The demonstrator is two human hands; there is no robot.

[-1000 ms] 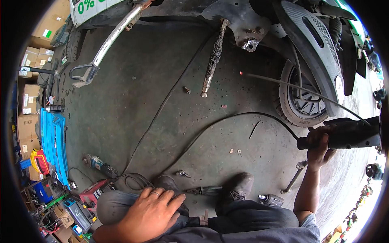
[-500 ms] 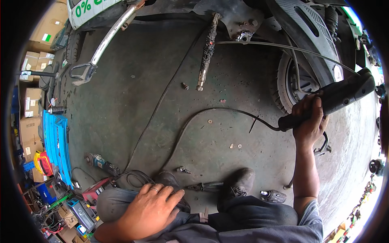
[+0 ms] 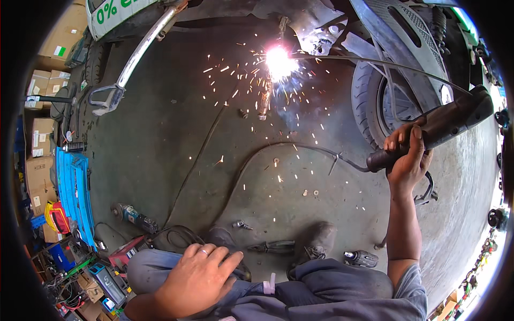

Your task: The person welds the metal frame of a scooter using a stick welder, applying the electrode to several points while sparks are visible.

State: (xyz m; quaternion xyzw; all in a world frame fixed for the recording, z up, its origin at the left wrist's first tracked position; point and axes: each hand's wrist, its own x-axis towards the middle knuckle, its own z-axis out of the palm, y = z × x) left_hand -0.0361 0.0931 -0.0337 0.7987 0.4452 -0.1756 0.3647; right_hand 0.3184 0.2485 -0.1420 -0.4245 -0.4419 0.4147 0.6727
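My right hand (image 3: 409, 155) grips a black welding electrode holder (image 3: 450, 120) with a long thin rod (image 3: 385, 63) running leftward from it. The rod's far end meets a glaring white arc (image 3: 279, 61) on a rough metal shaft (image 3: 264, 102) that hangs from the vehicle's underside (image 3: 321, 32); sparks fly around it, and the glare hides the point of contact. A dark cable (image 3: 308, 147) trails from the holder's back over the floor. My left hand (image 3: 201, 275) lies on my leg near the bottom centre, fingers loosely stretched, holding nothing.
A tyred wheel (image 3: 367, 101) and grey side step (image 3: 409, 37) are at upper right, a white metal bar (image 3: 144, 53) at upper left. An angle grinder (image 3: 134, 216), red machine (image 3: 125, 251), pliers (image 3: 273, 247) and small power tool (image 3: 360, 258) lie low. Cardboard boxes (image 3: 43, 176) and blue panels (image 3: 72, 198) line the left.
My right hand and the holder have risen and shifted left, bringing the rod onto the shaft, where a bright arc and sparks have appeared. My left hand has barely moved.
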